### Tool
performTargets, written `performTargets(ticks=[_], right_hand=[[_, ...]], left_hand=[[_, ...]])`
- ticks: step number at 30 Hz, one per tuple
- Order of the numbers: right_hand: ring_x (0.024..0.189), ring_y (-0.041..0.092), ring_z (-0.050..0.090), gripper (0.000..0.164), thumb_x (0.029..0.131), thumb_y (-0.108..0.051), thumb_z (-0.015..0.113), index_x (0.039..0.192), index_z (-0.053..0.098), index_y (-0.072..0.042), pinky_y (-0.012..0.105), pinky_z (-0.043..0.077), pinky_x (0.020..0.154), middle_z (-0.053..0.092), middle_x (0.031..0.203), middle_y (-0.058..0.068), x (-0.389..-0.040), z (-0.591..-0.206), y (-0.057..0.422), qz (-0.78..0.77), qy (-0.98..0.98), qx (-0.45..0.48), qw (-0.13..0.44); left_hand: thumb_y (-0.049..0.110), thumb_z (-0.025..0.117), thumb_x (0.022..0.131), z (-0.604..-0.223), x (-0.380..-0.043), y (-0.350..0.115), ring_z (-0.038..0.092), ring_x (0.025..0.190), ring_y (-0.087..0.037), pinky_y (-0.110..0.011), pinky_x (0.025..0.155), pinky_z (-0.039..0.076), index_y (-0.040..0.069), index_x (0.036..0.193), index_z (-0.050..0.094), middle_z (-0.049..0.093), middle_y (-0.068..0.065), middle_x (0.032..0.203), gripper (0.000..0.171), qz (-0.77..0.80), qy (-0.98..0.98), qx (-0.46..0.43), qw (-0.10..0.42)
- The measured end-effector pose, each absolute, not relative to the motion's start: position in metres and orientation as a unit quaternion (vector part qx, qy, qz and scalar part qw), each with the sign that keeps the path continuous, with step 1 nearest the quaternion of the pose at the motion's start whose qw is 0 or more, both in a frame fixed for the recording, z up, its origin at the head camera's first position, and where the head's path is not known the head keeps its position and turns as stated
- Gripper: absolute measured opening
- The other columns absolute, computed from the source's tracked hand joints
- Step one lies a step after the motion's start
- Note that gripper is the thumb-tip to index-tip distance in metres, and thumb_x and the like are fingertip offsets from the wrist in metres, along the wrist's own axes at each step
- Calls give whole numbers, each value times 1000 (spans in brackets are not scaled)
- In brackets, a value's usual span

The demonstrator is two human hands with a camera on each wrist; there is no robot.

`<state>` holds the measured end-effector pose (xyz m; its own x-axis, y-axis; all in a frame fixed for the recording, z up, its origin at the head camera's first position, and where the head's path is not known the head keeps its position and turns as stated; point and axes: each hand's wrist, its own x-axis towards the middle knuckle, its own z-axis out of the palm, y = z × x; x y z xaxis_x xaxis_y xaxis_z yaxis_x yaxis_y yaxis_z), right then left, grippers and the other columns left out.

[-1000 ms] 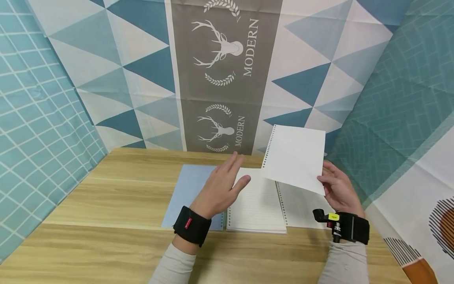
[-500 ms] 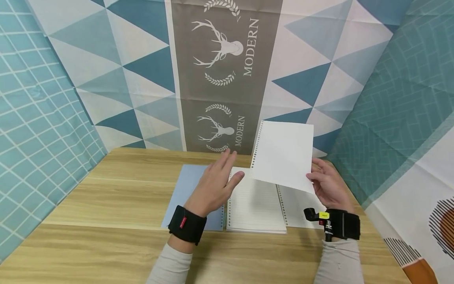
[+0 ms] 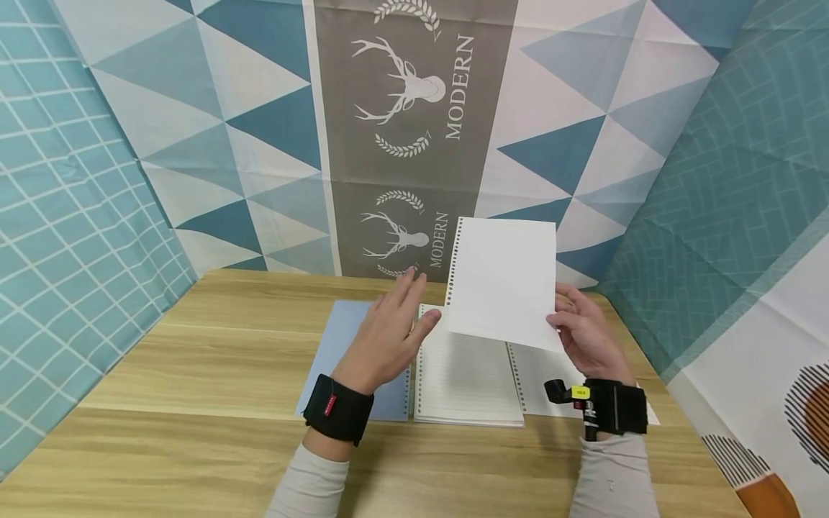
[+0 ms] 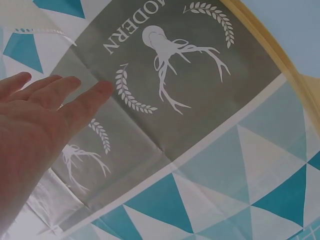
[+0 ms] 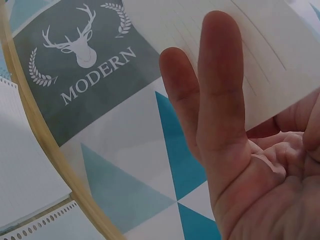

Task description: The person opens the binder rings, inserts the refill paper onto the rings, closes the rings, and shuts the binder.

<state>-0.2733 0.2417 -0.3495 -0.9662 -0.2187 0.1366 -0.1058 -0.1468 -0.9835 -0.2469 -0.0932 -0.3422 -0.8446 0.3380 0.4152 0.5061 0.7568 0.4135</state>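
Observation:
My right hand (image 3: 586,338) pinches the lower right edge of a loose-leaf sheet (image 3: 501,280), which is raised and tilted over the table. Small punched holes run down the sheet's left edge. Faint ruled lines show on the sheet (image 5: 270,55) in the right wrist view. With its fingers straight, my left hand (image 3: 385,338) hovers over the blue cover (image 3: 327,352) and holds nothing. Between the hands lies a stack of lined paper (image 3: 469,385), its upper part hidden by the raised sheet. Right of this stack is a pale punched sheet or cover (image 3: 540,388), partly covered by my right hand.
The paper lies on a wooden table (image 3: 162,388). A patterned cloth (image 3: 265,144) with deer heads and triangles hangs behind the table's back edge. Tiled blue cloth (image 3: 58,216) borders the left side, and green and white cloths (image 3: 719,208) border the right.
My right hand has carried the loose-leaf sheet leftward and slightly up, so it now overlaps the lined stack more. My left hand has shifted a little left, still with straight fingers.

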Motion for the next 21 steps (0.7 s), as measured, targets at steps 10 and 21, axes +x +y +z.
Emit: performTargets(ticks=[10, 21], right_hand=[[99, 7, 74, 60, 101, 11, 42, 157, 21, -1, 23, 61, 77, 73, 117, -10, -273, -346, 231, -734, 666, -127, 38], [98, 8, 75, 78, 99, 12, 41, 164, 13, -21, 22, 60, 76, 69, 124, -7, -275, -342, 215, -712, 686, -144, 34]], left_hand=[[63, 24, 106, -342, -247, -94, 15, 160, -21, -58, 126, 21, 14, 163, 24, 18, -6, 172, 75, -271, -923, -227, 155], [62, 24, 106, -342, -248, -95, 16, 160, -23, -57, 126, 21, 14, 163, 23, 18, -7, 172, 74, -271, -923, -226, 156]])
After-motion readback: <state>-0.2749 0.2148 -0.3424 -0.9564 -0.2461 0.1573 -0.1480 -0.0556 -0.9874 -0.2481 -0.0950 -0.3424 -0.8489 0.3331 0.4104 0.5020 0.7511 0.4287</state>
